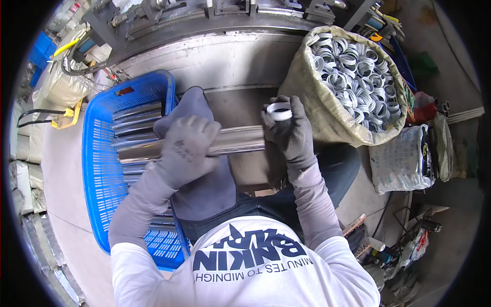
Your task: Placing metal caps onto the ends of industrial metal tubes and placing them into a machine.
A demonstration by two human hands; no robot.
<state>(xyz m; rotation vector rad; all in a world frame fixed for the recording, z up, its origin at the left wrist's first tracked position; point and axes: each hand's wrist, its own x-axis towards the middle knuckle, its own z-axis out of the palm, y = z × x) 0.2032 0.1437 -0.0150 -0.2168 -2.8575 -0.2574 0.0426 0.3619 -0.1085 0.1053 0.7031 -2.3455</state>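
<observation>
In a grey glove, my left hand (188,151) is wrapped round a shiny metal tube (236,140), which lies level across my left thigh. The tube's right end points toward my right hand (292,134), also gloved. Between the fingertips and thumb of that hand sits a white plastic ring (280,111), tilted so its opening shows. Tube end and ring are apart. A grey cloth pad (207,189) covers my thigh beneath the tube. Left of it stands a blue plastic basket (97,169) with several similar tubes (135,123) lying in it.
An open woven sack (296,77) full of grey-white rings (353,77) stands right of my right hand. A metal machine frame (204,25) runs along the far side. At the right lie a packed white sack (401,158) and a brush (355,225). Wrapped bundles (30,179) line the left.
</observation>
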